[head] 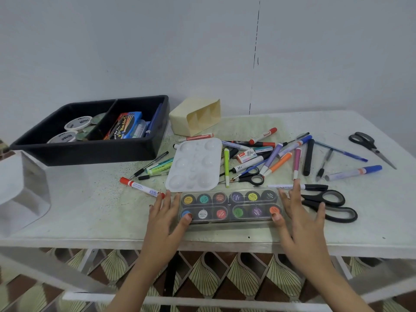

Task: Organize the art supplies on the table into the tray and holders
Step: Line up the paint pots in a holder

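A clear case of paint pots [230,207] lies near the table's front edge. My left hand [165,218] presses against its left end, thumb on the lid. My right hand [298,216] grips its right end the same way. Behind the case rests a white mixing palette [194,164]. To the right of the palette, markers and pens [279,154] lie in a loose heap. The black divided tray [90,152] at the back left holds tape rolls and a pencil box. A cream holder [194,117] lies tipped on its side next to the tray.
Big black scissors [331,206] lie just right of my right hand. Small scissors [253,176] sit in the marker heap, another pair [371,147] at the far right. A red-capped marker [140,188] lies left of the case. A white holder [22,192] sits at the left edge.
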Demonstrator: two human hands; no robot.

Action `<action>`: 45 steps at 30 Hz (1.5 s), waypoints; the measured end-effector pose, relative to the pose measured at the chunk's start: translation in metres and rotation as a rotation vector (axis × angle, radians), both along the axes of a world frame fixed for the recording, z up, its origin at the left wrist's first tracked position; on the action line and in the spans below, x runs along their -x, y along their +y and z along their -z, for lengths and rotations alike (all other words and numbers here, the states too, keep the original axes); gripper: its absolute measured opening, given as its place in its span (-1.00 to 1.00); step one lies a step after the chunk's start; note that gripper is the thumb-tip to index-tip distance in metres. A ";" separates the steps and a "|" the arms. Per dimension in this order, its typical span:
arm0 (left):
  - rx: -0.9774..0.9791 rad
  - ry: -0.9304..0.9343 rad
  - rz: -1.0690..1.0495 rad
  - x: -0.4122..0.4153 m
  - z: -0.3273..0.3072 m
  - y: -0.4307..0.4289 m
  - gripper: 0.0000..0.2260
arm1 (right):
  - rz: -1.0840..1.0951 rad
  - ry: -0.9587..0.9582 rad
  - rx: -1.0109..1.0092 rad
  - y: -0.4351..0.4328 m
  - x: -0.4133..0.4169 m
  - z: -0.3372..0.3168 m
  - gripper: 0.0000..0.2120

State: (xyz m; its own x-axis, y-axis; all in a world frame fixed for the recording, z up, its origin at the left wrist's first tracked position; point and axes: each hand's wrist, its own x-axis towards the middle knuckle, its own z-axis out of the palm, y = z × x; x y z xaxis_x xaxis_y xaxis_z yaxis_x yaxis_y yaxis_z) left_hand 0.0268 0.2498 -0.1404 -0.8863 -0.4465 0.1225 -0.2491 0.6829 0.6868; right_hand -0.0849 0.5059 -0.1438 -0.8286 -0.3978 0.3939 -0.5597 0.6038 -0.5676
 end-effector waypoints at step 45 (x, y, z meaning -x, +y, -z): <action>0.124 0.142 0.260 0.003 -0.019 0.029 -0.33 | -0.075 -0.404 0.494 -0.005 -0.012 -0.025 -0.37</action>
State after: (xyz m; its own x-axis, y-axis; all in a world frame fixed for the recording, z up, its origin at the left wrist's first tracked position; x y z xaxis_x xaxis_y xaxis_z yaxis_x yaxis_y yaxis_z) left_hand 0.0240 0.2790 -0.1219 -0.9390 -0.1810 0.2926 0.0375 0.7915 0.6100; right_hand -0.0726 0.5012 -0.1188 -0.9269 -0.3125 0.2081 -0.2741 0.1845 -0.9438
